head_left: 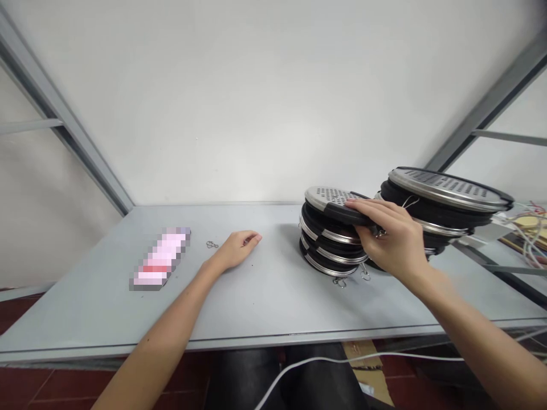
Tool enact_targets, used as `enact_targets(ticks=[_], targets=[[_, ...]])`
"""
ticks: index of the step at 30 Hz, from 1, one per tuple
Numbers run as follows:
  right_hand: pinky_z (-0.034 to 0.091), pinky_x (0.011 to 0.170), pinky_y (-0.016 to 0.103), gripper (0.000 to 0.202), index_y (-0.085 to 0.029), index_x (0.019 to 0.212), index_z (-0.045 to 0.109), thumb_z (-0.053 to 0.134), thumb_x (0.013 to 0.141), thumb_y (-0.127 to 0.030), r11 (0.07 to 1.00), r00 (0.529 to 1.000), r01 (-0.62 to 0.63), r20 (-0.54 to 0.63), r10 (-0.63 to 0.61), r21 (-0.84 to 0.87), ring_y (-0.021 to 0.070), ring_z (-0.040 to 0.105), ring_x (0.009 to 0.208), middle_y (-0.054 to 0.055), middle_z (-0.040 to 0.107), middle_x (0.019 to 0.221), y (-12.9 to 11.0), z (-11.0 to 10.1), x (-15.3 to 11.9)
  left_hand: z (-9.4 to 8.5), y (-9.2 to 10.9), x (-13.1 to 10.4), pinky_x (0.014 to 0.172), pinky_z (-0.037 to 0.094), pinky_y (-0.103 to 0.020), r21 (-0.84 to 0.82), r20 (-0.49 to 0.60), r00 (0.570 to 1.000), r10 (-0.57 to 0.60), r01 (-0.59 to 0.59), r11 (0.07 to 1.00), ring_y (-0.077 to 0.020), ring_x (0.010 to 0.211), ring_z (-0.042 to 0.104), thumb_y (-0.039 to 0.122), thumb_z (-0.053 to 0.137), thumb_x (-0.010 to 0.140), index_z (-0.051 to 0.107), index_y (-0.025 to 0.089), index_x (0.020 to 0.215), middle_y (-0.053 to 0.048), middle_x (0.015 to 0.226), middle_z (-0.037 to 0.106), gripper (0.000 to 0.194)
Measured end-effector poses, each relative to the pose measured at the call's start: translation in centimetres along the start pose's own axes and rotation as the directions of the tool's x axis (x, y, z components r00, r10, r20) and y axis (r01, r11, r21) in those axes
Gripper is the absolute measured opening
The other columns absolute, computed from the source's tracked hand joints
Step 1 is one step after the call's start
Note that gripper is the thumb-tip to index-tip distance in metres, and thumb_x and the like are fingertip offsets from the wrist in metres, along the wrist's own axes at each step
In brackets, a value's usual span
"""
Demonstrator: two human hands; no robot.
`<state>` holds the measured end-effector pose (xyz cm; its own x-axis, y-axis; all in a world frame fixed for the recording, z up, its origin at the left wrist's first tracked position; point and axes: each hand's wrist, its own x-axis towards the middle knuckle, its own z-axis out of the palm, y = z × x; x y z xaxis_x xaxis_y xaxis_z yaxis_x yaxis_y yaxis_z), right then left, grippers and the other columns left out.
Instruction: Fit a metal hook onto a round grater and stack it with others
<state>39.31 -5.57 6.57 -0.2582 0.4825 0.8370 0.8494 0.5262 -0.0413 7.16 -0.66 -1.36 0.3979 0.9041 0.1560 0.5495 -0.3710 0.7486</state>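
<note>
My right hand (391,233) grips the top round disc (331,196) of the nearer stack, fingers over its black edge and thumb lower down at the side. That disc has a perforated metal face and a partly black rim, and it sits slightly tilted. Below it are several more black discs with silver metal rims (331,267). Small wire rings (341,282) hang at the foot of the stack. My left hand (239,247) rests on the grey table, its fingers loosely curled with nothing visible in them. Left of it lies a small metal ring clip (212,244).
Behind my right hand stands a second stack with a slotted metal disc (453,185) on top. A phone with a blurred screen (160,259) lies on the table (273,307) at left. Wires (534,233) bunch at far right. A white cable (325,359) crosses below the table edge.
</note>
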Motion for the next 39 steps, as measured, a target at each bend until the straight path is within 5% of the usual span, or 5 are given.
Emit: enact_targets(ticks=[18,30,39], targets=[[0.047,0.104,0.051,0.046,-0.023,0.123,0.063,0.066,0.077,-0.023,0.974,0.971,-0.002,0.233,-0.052,0.226,0.0295,0.058,0.119,0.008,0.064,0.126,0.5,-1.5,-0.3,0.0,-0.1,0.0,0.076,0.045,-0.034,-0.017,-0.024,1.000,0.016,-0.016,1.000,-0.0217,0.078,0.056,0.053,0.044,0.090,0.070,0.020,0.091,-0.004,0.085,0.067,0.042],[0.051,0.102,0.048,0.048,-0.029,0.124,0.063,0.067,0.081,-0.011,0.922,0.970,0.080,0.182,-0.159,0.380,0.0300,0.058,0.120,0.006,0.069,0.117,1.6,-2.3,-0.7,0.2,-0.4,0.1,0.079,0.047,-0.036,-0.018,-0.036,0.999,0.001,-0.002,1.000,-0.0242,0.084,0.059,0.053,0.047,0.089,0.071,0.021,0.094,-0.006,0.093,0.071,0.040],[0.055,0.095,0.049,0.045,-0.028,0.122,0.065,0.066,0.081,-0.010,0.927,0.986,0.076,0.110,-0.124,0.368,0.0279,0.063,0.111,0.005,0.071,0.114,2.2,-2.2,-0.6,0.2,-0.5,0.2,0.083,0.047,-0.038,0.016,-0.032,0.999,-0.003,0.004,1.000,-0.0266,0.093,0.062,0.050,0.048,0.090,0.071,0.022,0.099,-0.006,0.102,0.071,0.037]])
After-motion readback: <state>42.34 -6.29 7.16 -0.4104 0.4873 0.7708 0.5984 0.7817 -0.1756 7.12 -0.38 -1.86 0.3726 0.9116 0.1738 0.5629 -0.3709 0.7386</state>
